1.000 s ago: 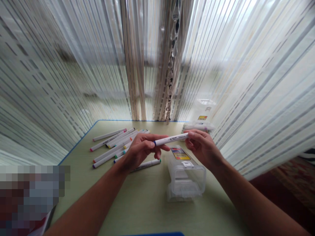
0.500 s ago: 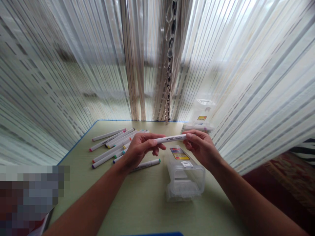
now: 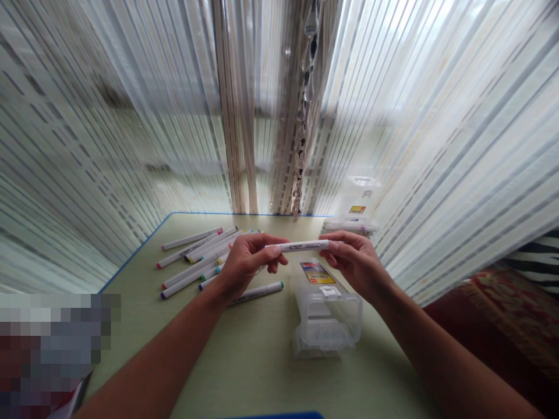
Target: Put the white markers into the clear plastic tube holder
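Pale green surface with loose markers and two clear plastic containers.
The surface (image 3: 244, 366) has blue edging along its far and left sides. On its left half lies a loose cluster of white-barrelled markers (image 3: 183, 283), slanted much the same way, several close together, with end colours that include pink, orange, purple, yellow and teal. Nearer the middle, a green-ended marker (image 3: 266, 289) lies apart, partly hidden. Just right of its tip is a clear box (image 3: 304, 299), open end toward the near side, labelled on top. Near the far right corner stands a second clear container (image 3: 360, 195), its base partly hidden.
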A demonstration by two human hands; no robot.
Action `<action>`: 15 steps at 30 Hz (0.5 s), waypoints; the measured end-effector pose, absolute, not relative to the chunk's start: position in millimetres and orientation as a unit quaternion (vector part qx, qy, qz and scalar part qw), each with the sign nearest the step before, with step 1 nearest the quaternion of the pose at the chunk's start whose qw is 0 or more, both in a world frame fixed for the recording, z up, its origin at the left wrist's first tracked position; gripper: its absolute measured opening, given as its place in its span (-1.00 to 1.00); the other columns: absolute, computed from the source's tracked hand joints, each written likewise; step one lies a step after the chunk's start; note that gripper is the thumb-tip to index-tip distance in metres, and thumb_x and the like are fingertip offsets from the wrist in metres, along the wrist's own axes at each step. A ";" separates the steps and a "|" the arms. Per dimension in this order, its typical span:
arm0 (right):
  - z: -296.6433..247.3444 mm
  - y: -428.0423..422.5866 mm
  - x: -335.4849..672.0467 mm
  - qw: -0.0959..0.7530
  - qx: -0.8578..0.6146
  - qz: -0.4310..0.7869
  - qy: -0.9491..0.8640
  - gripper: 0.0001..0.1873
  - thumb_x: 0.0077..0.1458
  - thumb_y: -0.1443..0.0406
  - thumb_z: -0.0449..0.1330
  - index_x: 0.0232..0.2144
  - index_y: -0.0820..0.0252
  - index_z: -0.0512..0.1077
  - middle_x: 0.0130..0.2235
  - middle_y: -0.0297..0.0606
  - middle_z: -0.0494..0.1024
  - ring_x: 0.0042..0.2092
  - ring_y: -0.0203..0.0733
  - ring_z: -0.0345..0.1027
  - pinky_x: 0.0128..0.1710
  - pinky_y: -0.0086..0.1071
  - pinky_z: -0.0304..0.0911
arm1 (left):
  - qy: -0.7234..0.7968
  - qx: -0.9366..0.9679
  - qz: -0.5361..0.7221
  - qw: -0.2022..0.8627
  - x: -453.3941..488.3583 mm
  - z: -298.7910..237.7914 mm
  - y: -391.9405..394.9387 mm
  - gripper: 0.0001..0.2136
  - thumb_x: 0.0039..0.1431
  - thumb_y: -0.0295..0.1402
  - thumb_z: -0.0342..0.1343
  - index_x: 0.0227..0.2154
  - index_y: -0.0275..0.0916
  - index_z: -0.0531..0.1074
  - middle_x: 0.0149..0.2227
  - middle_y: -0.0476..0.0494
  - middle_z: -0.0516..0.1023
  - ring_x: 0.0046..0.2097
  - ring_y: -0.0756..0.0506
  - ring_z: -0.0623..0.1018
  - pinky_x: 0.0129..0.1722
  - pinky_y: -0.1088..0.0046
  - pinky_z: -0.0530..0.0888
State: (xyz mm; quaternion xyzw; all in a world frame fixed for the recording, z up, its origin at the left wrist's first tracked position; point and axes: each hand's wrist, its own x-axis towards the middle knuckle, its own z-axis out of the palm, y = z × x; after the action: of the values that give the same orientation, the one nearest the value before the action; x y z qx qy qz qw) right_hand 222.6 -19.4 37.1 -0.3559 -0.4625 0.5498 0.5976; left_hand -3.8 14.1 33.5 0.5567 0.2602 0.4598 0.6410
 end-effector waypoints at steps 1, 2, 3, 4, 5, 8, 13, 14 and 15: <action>36.7 -19.7 223.0 0.597 -0.355 0.550 -0.464 -0.81 -0.10 0.28 0.43 -0.36 0.20 0.64 -0.51 -0.24 0.56 -0.53 -0.41 0.27 -0.54 -0.52 0.13 | 0.261 0.558 0.461 0.639 -3.7 33.5 14.3 -0.79 0.06 -0.36 0.28 -0.24 -0.35 0.61 -0.48 -0.17 0.62 -0.51 0.02 0.46 -0.51 0.52 0.38; 36.2 -19.9 223.5 0.596 -0.352 0.550 -0.466 -0.80 -0.10 0.28 0.43 -0.35 0.20 0.64 -0.51 -0.24 0.56 -0.52 -0.40 0.27 -0.53 -0.51 0.15 | 0.262 0.558 0.462 0.638 -3.6 33.4 14.4 -0.79 0.06 -0.36 0.29 -0.24 -0.35 0.61 -0.49 -0.17 0.61 -0.52 0.03 0.46 -0.51 0.53 0.38; 35.8 -20.0 224.0 0.596 -0.349 0.550 -0.469 -0.80 -0.10 0.28 0.43 -0.34 0.20 0.65 -0.51 -0.25 0.56 -0.52 -0.40 0.28 -0.53 -0.51 0.16 | 0.265 0.558 0.462 0.636 -3.5 33.5 14.5 -0.79 0.06 -0.36 0.29 -0.24 -0.36 0.61 -0.49 -0.17 0.61 -0.52 0.03 0.45 -0.52 0.53 0.37; 35.3 -20.1 224.5 0.596 -0.346 0.550 -0.472 -0.79 -0.10 0.28 0.43 -0.33 0.19 0.64 -0.50 -0.25 0.56 -0.51 -0.39 0.28 -0.52 -0.51 0.17 | 0.268 0.557 0.463 0.635 -3.5 33.5 14.6 -0.78 0.05 -0.36 0.29 -0.24 -0.36 0.61 -0.50 -0.16 0.61 -0.53 0.03 0.45 -0.52 0.53 0.37; 34.9 -20.1 225.0 0.594 -0.343 0.551 -0.475 -0.79 -0.10 0.29 0.43 -0.32 0.19 0.64 -0.49 -0.24 0.57 -0.51 -0.39 0.28 -0.52 -0.50 0.17 | 0.271 0.556 0.464 0.634 -3.4 33.6 14.6 -0.78 0.04 -0.36 0.30 -0.25 -0.37 0.61 -0.50 -0.16 0.61 -0.54 0.03 0.44 -0.53 0.53 0.37; 34.1 -19.9 226.0 0.589 -0.336 0.552 -0.485 -0.77 -0.09 0.31 0.42 -0.29 0.17 0.64 -0.46 -0.24 0.59 -0.51 -0.39 0.29 -0.51 -0.50 0.18 | 0.278 0.553 0.470 0.630 -3.2 33.9 14.4 -0.78 0.03 -0.36 0.31 -0.26 -0.37 0.61 -0.52 -0.15 0.60 -0.55 0.04 0.43 -0.54 0.53 0.36; 33.3 -18.9 226.0 0.583 -0.337 0.548 -0.496 -0.76 -0.10 0.32 0.43 -0.28 0.15 0.64 -0.45 -0.25 0.61 -0.50 -0.39 0.29 -0.51 -0.50 0.18 | 0.284 0.555 0.469 0.625 -2.7 34.7 14.4 -0.76 0.02 -0.35 0.32 -0.26 -0.38 0.61 -0.52 -0.15 0.60 -0.55 0.04 0.43 -0.54 0.53 0.36; 33.2 -18.7 226.0 0.583 -0.338 0.547 -0.497 -0.76 -0.10 0.32 0.44 -0.28 0.15 0.64 -0.46 -0.25 0.61 -0.50 -0.38 0.29 -0.51 -0.49 0.18 | 0.287 0.555 0.469 0.624 -2.6 35.0 14.4 -0.76 0.01 -0.34 0.33 -0.26 -0.38 0.61 -0.53 -0.15 0.59 -0.55 0.04 0.43 -0.55 0.53 0.36; 33.2 -18.7 225.9 0.583 -0.339 0.547 -0.496 -0.76 -0.10 0.32 0.44 -0.28 0.15 0.64 -0.46 -0.25 0.61 -0.50 -0.38 0.29 -0.51 -0.49 0.17 | 0.290 0.555 0.469 0.623 -2.4 35.2 14.3 -0.75 0.00 -0.34 0.33 -0.26 -0.39 0.61 -0.53 -0.15 0.59 -0.55 0.04 0.43 -0.55 0.52 0.36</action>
State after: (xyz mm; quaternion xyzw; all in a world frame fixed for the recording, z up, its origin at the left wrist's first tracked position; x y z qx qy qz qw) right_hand 225.9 -18.7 33.2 -0.3389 -0.4964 0.5471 0.5826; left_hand -2.4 14.3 35.2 0.5551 0.2900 0.4692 0.6226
